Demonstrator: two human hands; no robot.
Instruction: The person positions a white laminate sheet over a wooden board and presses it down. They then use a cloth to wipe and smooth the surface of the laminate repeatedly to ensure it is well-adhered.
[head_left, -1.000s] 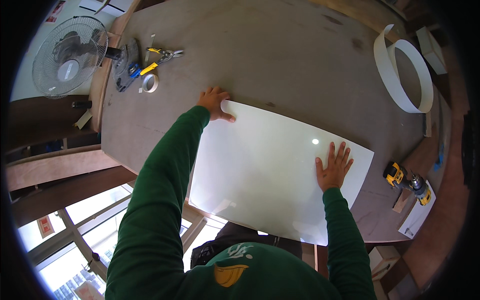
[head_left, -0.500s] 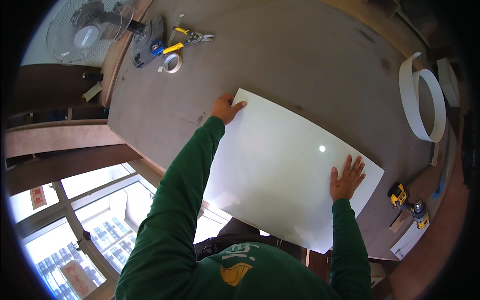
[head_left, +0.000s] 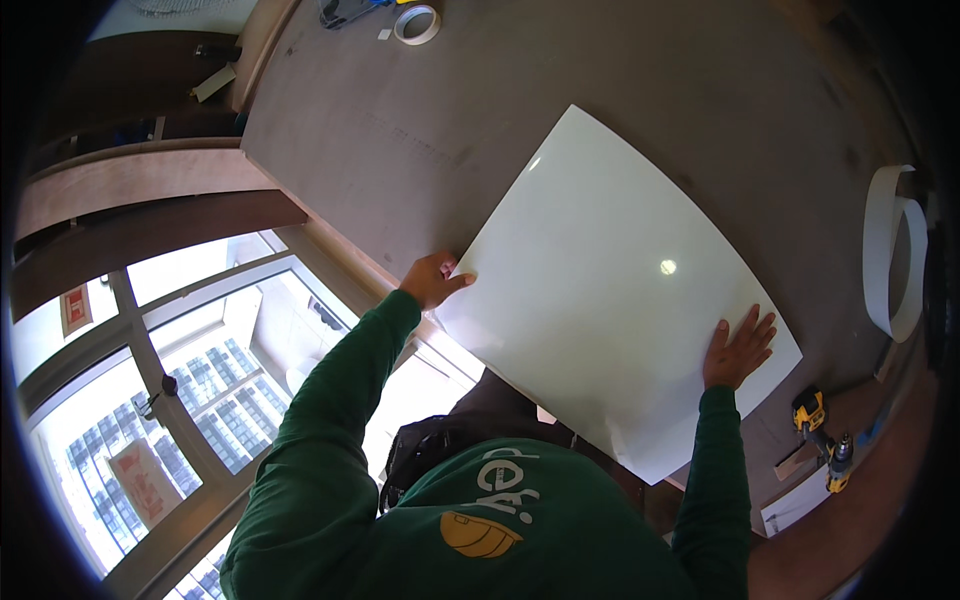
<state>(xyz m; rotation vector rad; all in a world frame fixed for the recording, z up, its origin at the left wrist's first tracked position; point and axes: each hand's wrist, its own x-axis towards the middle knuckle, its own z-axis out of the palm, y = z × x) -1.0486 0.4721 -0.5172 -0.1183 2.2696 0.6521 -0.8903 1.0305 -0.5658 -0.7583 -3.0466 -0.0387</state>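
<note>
Pinching the left edge of a broad, glossy white rectangular panel [head_left: 610, 290], your left hand [head_left: 432, 280] had its thumb on the upper face and its fingers curled in at the rim; how far they reached beneath could not be told. Your right hand [head_left: 740, 347] lay open, fingers spread, palm down on the upper face near the right corner, and gripped nothing. The panel lay at a slant on a large brown worktable [head_left: 480, 90], its near side jutting past the table's front edge toward you.

That overhang looked like the main risk: leaning on the near side, or drawing it further toward you, could have tipped the panel off. With only one hand closed on it, an uneven push from the right palm could have pivoted it about the left grip, and the slick face could have let the flat hand slip. The right corner stood near a yellow-and-black cordless drill [head_left: 825, 440], so a swing that way could have chipped the corner. The coiled flat white strip [head_left: 878, 250] and the pale ring of tape [head_left: 404, 27] lay well apart and seemed unlikely to catch it.
</note>
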